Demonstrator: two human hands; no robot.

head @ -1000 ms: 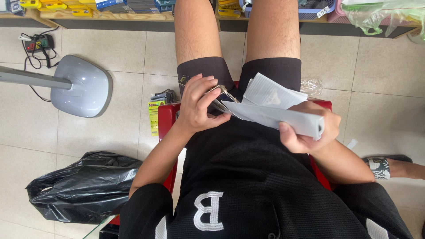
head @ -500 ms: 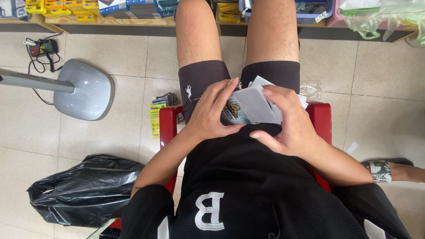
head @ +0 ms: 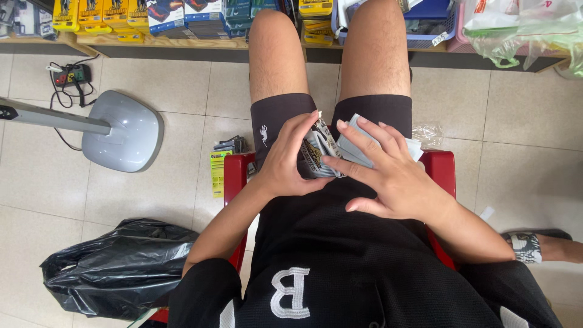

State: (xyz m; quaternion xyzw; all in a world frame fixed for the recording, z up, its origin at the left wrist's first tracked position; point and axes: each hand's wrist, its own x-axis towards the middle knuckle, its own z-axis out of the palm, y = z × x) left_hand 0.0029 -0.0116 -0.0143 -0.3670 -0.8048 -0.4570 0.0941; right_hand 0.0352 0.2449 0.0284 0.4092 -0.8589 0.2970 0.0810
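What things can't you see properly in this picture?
- Small printed packet, head view: mostly covered by the left hand, so its print is unreadable.
- Pale wrapper, head view: the right hand lies over it; its full shape is hidden.
- Red stool, head view: the person's body hides the seat.
- Grey stand base, head view: its pole is cut off by the left edge.
- Black bag, head view: contents hidden.

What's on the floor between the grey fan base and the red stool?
In the head view, bare tile mostly; close against the red stool, yellow-green packets lie on the floor, well apart from the grey fan base.
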